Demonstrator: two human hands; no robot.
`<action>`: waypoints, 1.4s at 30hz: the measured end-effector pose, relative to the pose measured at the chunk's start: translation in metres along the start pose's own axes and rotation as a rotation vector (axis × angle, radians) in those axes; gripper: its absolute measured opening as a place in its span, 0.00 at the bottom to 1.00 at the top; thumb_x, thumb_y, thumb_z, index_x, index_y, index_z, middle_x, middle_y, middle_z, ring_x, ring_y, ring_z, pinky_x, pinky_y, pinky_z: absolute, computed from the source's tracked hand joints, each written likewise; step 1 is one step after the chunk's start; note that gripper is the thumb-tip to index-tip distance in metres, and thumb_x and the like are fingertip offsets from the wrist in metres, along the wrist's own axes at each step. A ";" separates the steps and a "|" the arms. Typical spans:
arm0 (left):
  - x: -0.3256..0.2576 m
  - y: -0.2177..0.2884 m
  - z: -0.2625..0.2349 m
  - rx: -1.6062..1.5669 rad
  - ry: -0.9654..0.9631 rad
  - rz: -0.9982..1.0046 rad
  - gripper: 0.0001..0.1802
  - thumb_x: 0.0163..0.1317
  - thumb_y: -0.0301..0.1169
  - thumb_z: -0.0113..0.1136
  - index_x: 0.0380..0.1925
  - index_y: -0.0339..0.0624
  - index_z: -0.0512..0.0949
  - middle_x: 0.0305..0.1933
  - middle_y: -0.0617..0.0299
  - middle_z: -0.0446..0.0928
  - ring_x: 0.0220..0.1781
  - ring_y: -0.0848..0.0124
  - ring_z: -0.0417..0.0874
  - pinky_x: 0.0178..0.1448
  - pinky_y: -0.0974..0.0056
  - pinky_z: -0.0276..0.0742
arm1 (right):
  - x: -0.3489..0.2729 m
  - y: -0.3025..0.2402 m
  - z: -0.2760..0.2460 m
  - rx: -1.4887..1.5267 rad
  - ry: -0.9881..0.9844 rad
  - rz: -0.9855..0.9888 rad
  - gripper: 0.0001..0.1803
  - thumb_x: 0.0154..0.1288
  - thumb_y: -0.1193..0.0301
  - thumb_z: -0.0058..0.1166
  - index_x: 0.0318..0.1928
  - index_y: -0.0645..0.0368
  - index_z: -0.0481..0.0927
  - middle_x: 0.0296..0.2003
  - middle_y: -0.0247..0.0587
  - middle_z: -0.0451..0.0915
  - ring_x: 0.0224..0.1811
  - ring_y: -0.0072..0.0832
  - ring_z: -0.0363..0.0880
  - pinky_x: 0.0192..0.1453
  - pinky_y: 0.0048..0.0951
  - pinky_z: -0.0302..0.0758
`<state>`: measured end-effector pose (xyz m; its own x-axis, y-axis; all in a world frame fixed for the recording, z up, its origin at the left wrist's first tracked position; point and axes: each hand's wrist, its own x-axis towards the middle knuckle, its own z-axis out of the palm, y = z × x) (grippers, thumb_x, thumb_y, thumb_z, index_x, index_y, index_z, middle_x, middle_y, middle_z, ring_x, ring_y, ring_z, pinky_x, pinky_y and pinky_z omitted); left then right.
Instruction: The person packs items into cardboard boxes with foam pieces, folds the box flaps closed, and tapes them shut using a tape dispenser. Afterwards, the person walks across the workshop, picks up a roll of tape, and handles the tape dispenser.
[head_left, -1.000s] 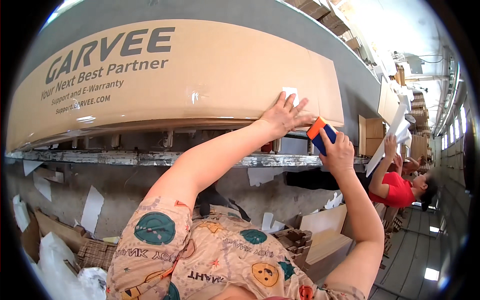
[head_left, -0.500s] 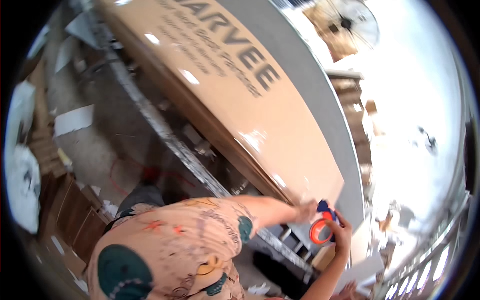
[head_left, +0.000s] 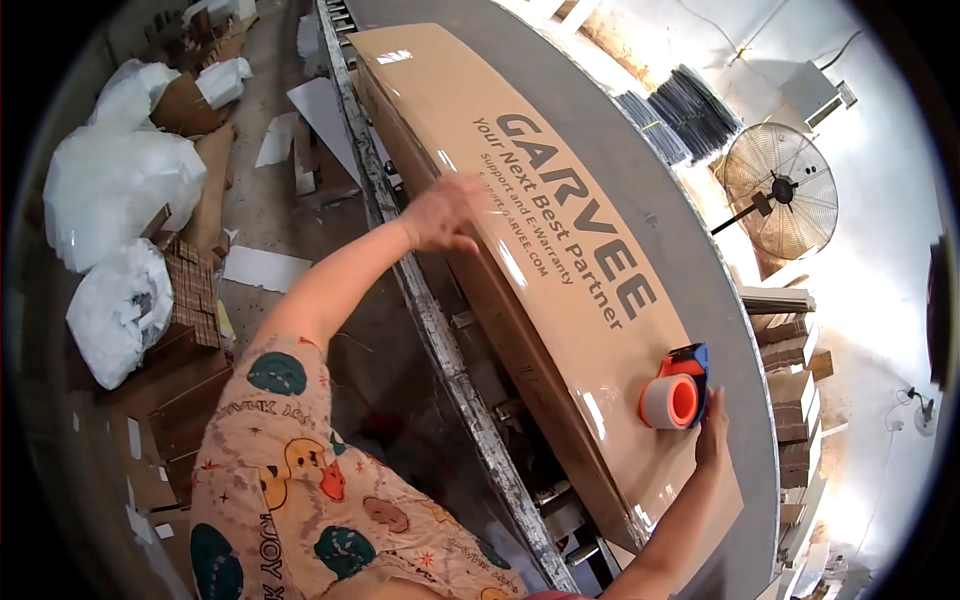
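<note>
The left hand (head_left: 448, 212) has swung away from the tape dispenser (head_left: 674, 384) to the long cardboard carton's (head_left: 568, 345) near edge, blurred, fingers loosely spread. I can't tell whether the right hand (head_left: 712, 432) grips the dispenser atop the carton; a nudge could topple it.

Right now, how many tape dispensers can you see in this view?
1: a blue and orange tape dispenser, beside the right hand, over the lower-right part of the carton in the picture. Others could be hidden among the surrounding clutter.

Blue-orange tape dispenser (head_left: 674, 388) atop long carton (head_left: 560, 310)
</note>
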<state>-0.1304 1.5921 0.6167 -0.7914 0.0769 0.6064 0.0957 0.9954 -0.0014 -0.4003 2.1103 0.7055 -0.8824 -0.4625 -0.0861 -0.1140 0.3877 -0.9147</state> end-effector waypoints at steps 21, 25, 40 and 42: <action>-0.008 0.300 0.013 -0.861 0.515 -1.222 0.52 0.49 0.44 0.69 0.62 0.22 0.49 0.63 0.38 0.60 0.64 0.54 0.65 0.67 0.60 0.62 | -0.153 0.075 -0.046 -0.955 0.196 0.094 0.36 0.69 0.46 0.32 0.57 0.68 0.71 0.54 0.59 0.73 0.58 0.53 0.68 0.64 0.48 0.61; -0.060 0.270 -0.048 -0.661 0.288 -1.168 0.41 0.54 0.45 0.65 0.59 0.29 0.61 0.59 0.40 0.67 0.62 0.52 0.69 0.63 0.58 0.66 | -0.237 0.069 0.011 -0.921 0.206 -0.030 0.42 0.66 0.44 0.38 0.65 0.70 0.60 0.61 0.59 0.65 0.63 0.50 0.60 0.66 0.47 0.57; -0.081 0.590 -0.063 0.557 -0.215 -0.367 0.26 0.55 0.29 0.52 0.54 0.30 0.67 0.60 0.38 0.66 0.63 0.45 0.68 0.67 0.44 0.64 | -0.245 0.111 0.013 -0.863 -0.330 -1.323 0.54 0.35 0.60 0.73 0.67 0.49 0.61 0.66 0.49 0.60 0.70 0.49 0.54 0.69 0.52 0.55; -0.083 0.592 -0.053 0.619 -0.188 -0.433 0.26 0.54 0.30 0.53 0.55 0.32 0.67 0.60 0.41 0.67 0.62 0.47 0.69 0.67 0.45 0.65 | -0.239 0.116 0.015 -0.752 -0.243 -1.453 0.49 0.36 0.60 0.72 0.64 0.49 0.65 0.64 0.43 0.64 0.68 0.45 0.58 0.66 0.48 0.59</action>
<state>0.0245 2.1721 0.6077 -0.7761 -0.3723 0.5089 -0.5557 0.7854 -0.2728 -0.1954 2.2540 0.6137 0.2320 -0.8382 0.4936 -0.9724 -0.2121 0.0968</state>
